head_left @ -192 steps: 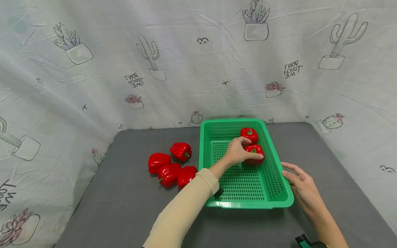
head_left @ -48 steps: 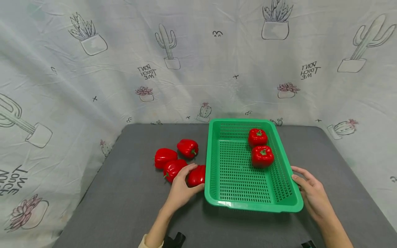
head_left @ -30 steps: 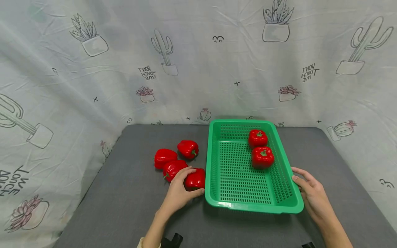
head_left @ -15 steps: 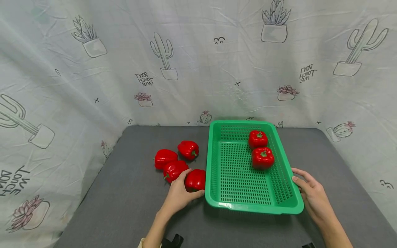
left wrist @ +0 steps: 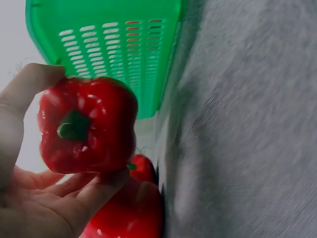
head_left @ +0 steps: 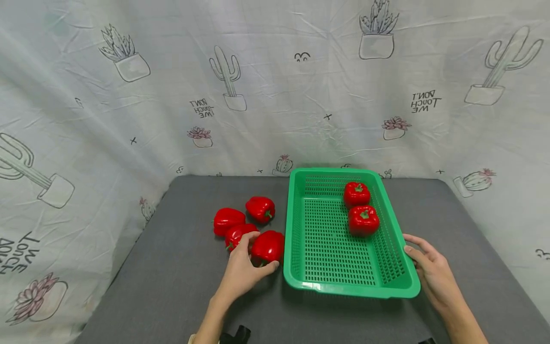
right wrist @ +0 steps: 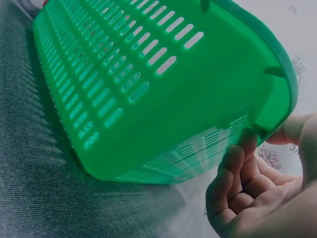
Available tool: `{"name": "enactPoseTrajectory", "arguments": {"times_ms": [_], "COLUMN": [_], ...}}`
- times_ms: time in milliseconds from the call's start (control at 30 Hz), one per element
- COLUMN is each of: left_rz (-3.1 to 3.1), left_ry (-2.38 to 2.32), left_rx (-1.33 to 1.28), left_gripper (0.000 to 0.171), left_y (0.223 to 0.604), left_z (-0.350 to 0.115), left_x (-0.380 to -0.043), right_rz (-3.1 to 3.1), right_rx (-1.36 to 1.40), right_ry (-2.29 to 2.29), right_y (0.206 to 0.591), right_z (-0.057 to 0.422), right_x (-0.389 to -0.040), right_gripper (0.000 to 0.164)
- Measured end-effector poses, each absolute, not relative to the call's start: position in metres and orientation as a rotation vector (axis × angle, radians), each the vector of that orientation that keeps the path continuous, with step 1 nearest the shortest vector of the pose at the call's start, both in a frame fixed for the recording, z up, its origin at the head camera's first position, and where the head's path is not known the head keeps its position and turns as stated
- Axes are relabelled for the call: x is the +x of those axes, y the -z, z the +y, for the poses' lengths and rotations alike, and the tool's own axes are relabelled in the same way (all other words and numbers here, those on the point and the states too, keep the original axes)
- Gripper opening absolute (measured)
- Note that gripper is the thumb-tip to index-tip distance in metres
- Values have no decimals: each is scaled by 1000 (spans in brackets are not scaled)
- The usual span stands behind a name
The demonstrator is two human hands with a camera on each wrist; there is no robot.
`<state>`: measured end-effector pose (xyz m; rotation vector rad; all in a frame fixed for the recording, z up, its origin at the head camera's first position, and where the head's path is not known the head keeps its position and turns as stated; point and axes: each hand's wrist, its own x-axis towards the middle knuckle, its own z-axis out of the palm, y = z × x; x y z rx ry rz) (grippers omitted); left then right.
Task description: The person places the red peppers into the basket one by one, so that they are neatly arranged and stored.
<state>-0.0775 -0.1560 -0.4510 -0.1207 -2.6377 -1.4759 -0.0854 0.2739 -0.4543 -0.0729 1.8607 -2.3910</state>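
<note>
My left hand (head_left: 241, 272) grips a glossy red bell pepper (head_left: 268, 247) just left of the green basket (head_left: 352, 288). In the left wrist view the thumb and fingers hold that pepper (left wrist: 94, 126) from two sides, its green stem facing the camera. Two more red peppers stand inside the basket along its right side, one in front (head_left: 363, 221) and one behind (head_left: 356, 194). At the basket's right rim my right hand (head_left: 434, 272) pinches the edge; the right wrist view shows the thumb over the rim and curled fingers (right wrist: 233, 158) below it.
Three other red peppers lie left of the basket: a left one (head_left: 227, 220), a far one (head_left: 260, 209) and one partly behind my left fingers (head_left: 238, 234). The grey tabletop (head_left: 172, 286) ends at a white cactus-print cloth (head_left: 258, 86).
Over the last seconds my left hand let go of a pepper in the basket and took hold of one outside. That pepper has just shifted slightly left and up. My right hand stays on the rim.
</note>
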Motion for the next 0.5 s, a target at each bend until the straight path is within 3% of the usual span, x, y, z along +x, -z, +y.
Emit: {"name": "enactPoseTrajectory", "arguments": {"times_ms": [500], "left_rz": [-2233], "left_ry": [1741], "left_rx": [-211], "left_gripper": [68], "left_y": [450], "left_z": [-168], "left_x": [-77], "right_rz": [1882], "right_rx": [-82], "right_ry": [2372], "right_y": [454], "right_z": [273], "right_x": [-85], "right_gripper": [28]}}
